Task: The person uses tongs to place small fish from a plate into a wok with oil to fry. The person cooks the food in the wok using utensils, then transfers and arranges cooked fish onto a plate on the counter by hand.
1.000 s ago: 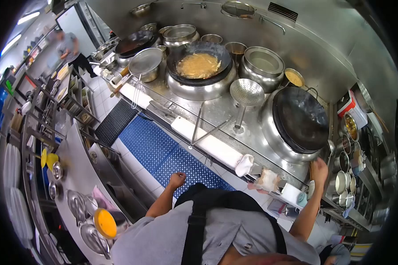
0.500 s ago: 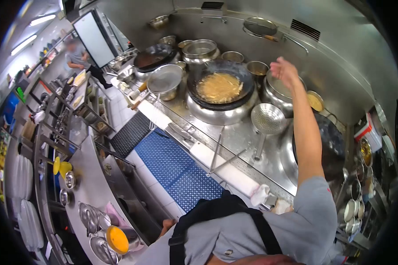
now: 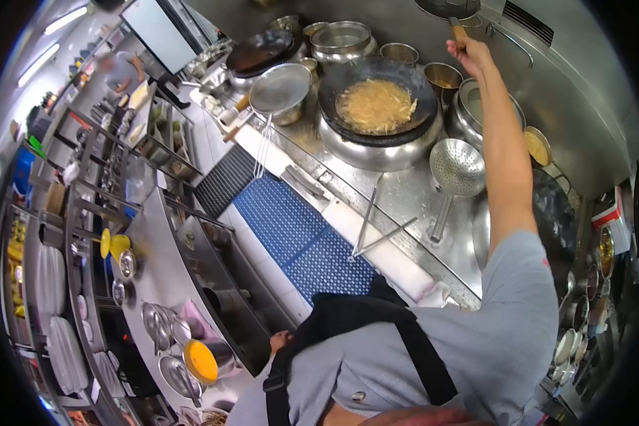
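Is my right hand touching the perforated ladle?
Apart. The head view shows the right hand raised by the wooden handle, with stovetop visible between it and the perforated ladle.

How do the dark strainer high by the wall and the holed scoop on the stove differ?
The strainer has a dark head and a wooden-looking handle; the scoop is all pale metal. The right hand is at the strainer's handle, while no hand touches the scoop. The strainer is up by the wall; the scoop rests on the stove. Both have a rounded head and one handle.
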Available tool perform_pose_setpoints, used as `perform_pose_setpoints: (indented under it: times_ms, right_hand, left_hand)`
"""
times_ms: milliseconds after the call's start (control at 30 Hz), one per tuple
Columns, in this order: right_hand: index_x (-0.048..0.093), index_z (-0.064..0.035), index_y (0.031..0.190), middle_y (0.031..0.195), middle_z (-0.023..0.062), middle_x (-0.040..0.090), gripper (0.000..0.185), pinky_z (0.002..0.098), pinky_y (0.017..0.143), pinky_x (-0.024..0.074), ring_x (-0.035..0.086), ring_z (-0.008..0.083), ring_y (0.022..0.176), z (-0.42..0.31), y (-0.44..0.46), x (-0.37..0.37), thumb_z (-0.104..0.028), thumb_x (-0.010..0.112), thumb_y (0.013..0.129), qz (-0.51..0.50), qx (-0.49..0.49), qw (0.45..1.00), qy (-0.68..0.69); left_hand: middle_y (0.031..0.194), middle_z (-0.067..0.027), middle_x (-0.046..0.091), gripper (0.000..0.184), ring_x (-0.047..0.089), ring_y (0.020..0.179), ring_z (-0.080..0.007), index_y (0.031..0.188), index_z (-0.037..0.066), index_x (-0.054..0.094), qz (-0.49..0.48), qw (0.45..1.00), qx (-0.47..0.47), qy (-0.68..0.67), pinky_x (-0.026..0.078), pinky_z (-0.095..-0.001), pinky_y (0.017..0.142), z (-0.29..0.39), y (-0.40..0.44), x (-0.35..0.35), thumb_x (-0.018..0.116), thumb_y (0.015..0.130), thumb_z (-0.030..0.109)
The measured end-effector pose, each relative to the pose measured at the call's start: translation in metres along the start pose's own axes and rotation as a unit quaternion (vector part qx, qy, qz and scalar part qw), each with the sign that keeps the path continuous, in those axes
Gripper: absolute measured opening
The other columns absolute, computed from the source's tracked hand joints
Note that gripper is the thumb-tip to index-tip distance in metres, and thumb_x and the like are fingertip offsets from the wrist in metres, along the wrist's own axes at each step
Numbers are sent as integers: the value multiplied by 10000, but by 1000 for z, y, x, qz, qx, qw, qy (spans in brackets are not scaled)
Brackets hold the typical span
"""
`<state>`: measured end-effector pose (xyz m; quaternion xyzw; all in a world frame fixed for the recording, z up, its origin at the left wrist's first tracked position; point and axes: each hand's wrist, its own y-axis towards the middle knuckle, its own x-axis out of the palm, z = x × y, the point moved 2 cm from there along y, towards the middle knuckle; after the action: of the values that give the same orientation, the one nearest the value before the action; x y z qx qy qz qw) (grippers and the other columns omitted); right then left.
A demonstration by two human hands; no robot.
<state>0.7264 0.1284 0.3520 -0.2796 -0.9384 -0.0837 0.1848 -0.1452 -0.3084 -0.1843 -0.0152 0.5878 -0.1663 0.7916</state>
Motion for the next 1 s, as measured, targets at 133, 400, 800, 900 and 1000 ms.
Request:
perform_pose_setpoints:
  times_ms: [133,400,800,900,1000]
  right_hand:
    - [562,79,1088,953,168,656,245,272,545,521,637,164,744,40,-83,-10,39,542,847,-19,12,994,-111]
    - [603,-70,1310,1078,168,699,553,363,730,536,689,257,902,143,-132,13,-27,594,759,78,-152,828,-534]
    - [553,-155,1361,1200,223,664,608,459,961,489,621,398,1135,196,-157,31,-24,571,768,23,-134,739,-660]
    - [556,-134,1355,1160,246,672,597,463,944,496,637,399,1101,201,-157,19,-40,584,767,-19,-146,759,-635]
    - [579,-139,1336,1150,254,672,589,461,950,494,639,399,1093,172,-167,26,-43,594,755,-35,-24,810,-585]
  left_hand:
    - [966,-136,740,219,719,853,-310,1010,121,734,-39,998,-17,-51,570,-449,759,-1,36,9,620,896,268]
    - [667,-16,594,136,614,574,-150,1005,78,657,-43,802,-349,-482,486,-301,495,-12,51,-67,556,971,162]
    - [691,-58,636,140,637,594,-194,981,59,655,2,903,-274,-332,517,-355,513,-64,2,36,565,957,163]
    - [688,-66,639,141,632,588,-200,951,46,661,-23,938,-236,-253,514,-362,516,-72,-7,67,574,950,158]
    - [685,-74,642,147,626,583,-207,920,33,667,-37,950,-216,-223,512,-370,518,-68,-5,73,583,944,152]
